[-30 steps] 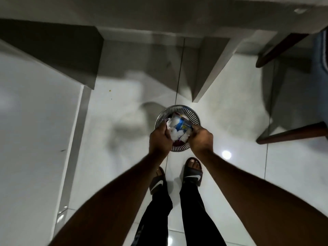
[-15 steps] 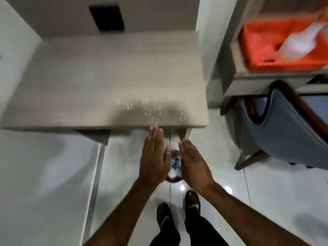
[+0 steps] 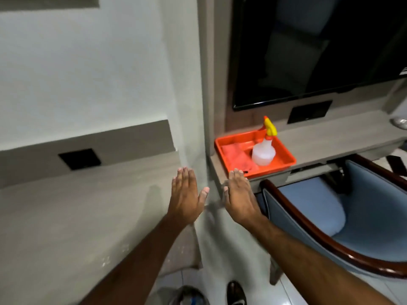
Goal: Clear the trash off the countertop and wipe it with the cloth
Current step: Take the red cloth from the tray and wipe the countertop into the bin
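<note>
The grey countertop [image 3: 77, 216] fills the left of the view, with small wet specks near its front edge. My left hand [image 3: 186, 198] hovers flat and empty over its right end. My right hand [image 3: 239, 195] is flat and empty beside it, just in front of an orange tray [image 3: 284, 155]. In the tray lie an orange cloth [image 3: 236, 157] and a clear spray bottle [image 3: 264, 150] with a yellow trigger. The metal trash bin [image 3: 189, 296] with trash inside stands on the floor at the bottom edge.
The tray sits on a second grey shelf [image 3: 330, 139] under a dark wall screen [image 3: 319, 47]. A blue armchair [image 3: 330, 214] with a dark wooden arm stands at the right. Black wall sockets [image 3: 79, 159] sit behind the countertop. My sandalled foot [image 3: 236, 293] is on the white floor.
My hands let go of the trash into the bin, then rose open. My view lifted from the floor to the countertop and swung right toward the orange tray.
</note>
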`<state>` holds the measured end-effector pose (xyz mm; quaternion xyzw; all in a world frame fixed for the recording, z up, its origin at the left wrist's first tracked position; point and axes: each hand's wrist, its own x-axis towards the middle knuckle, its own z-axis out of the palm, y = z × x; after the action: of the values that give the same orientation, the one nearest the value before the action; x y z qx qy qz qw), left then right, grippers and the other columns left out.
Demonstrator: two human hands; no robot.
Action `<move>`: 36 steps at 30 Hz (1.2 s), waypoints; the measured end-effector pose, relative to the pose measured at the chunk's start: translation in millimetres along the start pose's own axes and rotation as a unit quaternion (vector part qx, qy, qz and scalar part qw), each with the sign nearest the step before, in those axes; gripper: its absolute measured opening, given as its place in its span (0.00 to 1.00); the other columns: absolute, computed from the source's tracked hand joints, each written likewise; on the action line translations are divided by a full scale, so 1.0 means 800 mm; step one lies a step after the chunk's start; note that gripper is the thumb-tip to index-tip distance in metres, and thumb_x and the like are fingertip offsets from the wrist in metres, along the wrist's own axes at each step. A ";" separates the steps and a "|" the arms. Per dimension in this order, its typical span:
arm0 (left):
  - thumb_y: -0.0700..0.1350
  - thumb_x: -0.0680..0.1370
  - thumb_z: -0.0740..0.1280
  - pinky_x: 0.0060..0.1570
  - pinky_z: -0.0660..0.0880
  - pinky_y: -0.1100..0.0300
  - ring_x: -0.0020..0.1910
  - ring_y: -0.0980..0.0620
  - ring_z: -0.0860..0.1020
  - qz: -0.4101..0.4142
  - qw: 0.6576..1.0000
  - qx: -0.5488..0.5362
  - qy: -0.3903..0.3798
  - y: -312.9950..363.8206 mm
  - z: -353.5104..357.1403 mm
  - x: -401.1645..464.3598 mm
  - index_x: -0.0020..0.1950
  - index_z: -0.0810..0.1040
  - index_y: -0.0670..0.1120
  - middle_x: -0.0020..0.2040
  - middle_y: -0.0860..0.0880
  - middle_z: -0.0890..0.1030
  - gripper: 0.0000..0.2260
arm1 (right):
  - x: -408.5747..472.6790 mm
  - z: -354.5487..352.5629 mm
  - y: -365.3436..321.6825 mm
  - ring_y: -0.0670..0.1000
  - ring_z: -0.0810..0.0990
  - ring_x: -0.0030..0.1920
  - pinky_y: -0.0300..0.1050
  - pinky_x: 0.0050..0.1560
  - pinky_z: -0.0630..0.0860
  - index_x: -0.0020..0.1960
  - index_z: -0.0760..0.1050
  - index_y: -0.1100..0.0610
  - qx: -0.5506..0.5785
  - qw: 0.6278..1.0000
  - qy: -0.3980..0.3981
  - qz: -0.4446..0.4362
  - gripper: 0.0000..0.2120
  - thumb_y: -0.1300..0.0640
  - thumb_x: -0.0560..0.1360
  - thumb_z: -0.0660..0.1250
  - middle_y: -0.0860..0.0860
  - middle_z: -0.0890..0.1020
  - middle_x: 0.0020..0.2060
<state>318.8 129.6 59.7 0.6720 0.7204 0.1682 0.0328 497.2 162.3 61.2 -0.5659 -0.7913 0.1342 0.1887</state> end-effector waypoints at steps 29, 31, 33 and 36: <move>0.64 0.80 0.48 0.80 0.44 0.45 0.81 0.44 0.41 -0.011 0.991 -0.018 -0.134 0.046 0.126 0.141 0.81 0.43 0.41 0.82 0.41 0.43 0.39 | 0.242 0.046 0.096 0.62 0.82 0.52 0.55 0.56 0.78 0.55 0.78 0.60 0.115 0.956 -0.035 0.268 0.19 0.47 0.73 0.68 0.60 0.83 0.52; 0.64 0.78 0.45 0.80 0.43 0.48 0.81 0.45 0.41 -0.035 0.993 -0.054 -0.097 0.035 0.093 0.088 0.81 0.45 0.40 0.82 0.42 0.43 0.39 | 0.209 0.014 0.071 0.58 0.82 0.41 0.58 0.46 0.81 0.45 0.80 0.58 0.267 0.928 0.042 0.254 0.07 0.55 0.69 0.72 0.58 0.85 0.41; 0.62 0.78 0.46 0.80 0.43 0.50 0.81 0.45 0.43 -0.060 0.992 -0.097 -0.061 0.019 0.063 0.010 0.81 0.47 0.39 0.82 0.42 0.45 0.38 | 0.154 -0.013 0.040 0.56 0.80 0.37 0.64 0.43 0.81 0.44 0.79 0.58 0.399 0.885 0.057 0.234 0.06 0.65 0.68 0.74 0.60 0.84 0.39; 0.55 0.79 0.52 0.79 0.48 0.50 0.80 0.41 0.50 -0.120 0.981 -0.150 0.003 0.001 0.041 -0.129 0.79 0.51 0.34 0.80 0.40 0.50 0.35 | 0.048 -0.031 0.004 0.63 0.84 0.40 0.65 0.42 0.82 0.48 0.81 0.58 0.510 0.832 0.047 0.213 0.09 0.63 0.68 0.76 0.63 0.86 0.42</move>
<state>338.2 35.0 10.4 0.5681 0.7622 0.2711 0.1511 499.8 199.8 87.9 -0.5498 -0.4609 0.5287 0.4537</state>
